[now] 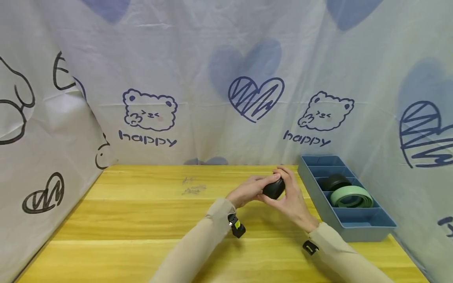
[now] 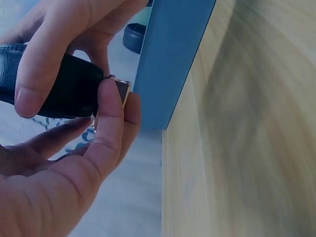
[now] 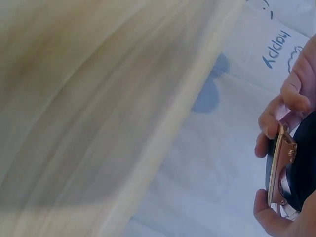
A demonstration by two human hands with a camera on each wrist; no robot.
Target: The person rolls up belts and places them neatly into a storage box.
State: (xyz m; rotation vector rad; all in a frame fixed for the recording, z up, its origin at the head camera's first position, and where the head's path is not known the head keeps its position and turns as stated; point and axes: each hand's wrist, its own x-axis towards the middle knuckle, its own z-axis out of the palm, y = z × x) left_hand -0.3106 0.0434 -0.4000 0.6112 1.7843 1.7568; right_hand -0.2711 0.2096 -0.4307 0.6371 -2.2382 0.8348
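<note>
Both hands hold a rolled black leather belt [image 1: 274,189] up over the right part of the table. My left hand [image 1: 249,190] grips it from the left, and in the left wrist view its fingers [image 2: 106,121] curl at the gold-rimmed buckle [image 2: 122,90]. Around the other side goes my right hand [image 1: 293,202], with its thumb [image 2: 37,84] lying across the black leather. The right wrist view shows the buckle's dark plate and gold edge [image 3: 276,165] between fingertips at its two ends. Much of the roll is hidden by the hands.
A blue-grey box with compartments [image 1: 327,208] stands on the right of the wooden table [image 1: 141,220]. Inside are a rolled green belt [image 1: 352,191] and a black roll [image 1: 336,182]. A printed cloth [image 1: 201,129] hangs behind and at the sides.
</note>
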